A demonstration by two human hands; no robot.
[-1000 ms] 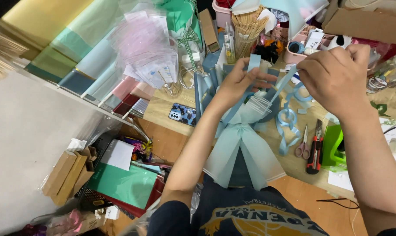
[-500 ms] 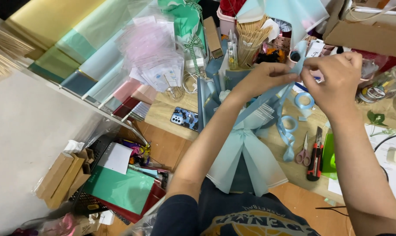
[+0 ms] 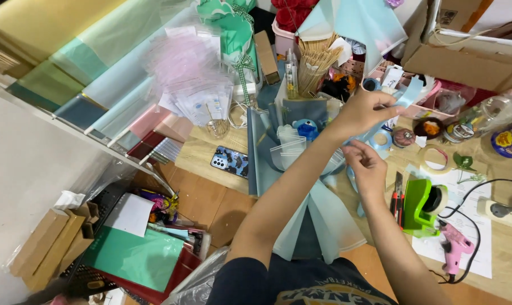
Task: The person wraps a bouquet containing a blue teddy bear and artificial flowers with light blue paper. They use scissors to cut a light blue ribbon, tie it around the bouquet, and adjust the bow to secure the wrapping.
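With the left hand (image 3: 362,113) pinching the pale blue ribbon (image 3: 407,93) high and the right hand (image 3: 368,166) loosely curled (its hold unclear), slack probably risked slipping free.

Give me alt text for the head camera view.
Both hands, left hand and right hand, pull a light blue ribbon above a pale blue paper-wrapped bouquet on a cluttered wooden table.

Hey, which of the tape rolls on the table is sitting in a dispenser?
The roll in the bright green plastic tape dispenser, right of the right hand. The beige tape ring and the pale blue ring both lie loose and flat on the wooden table.
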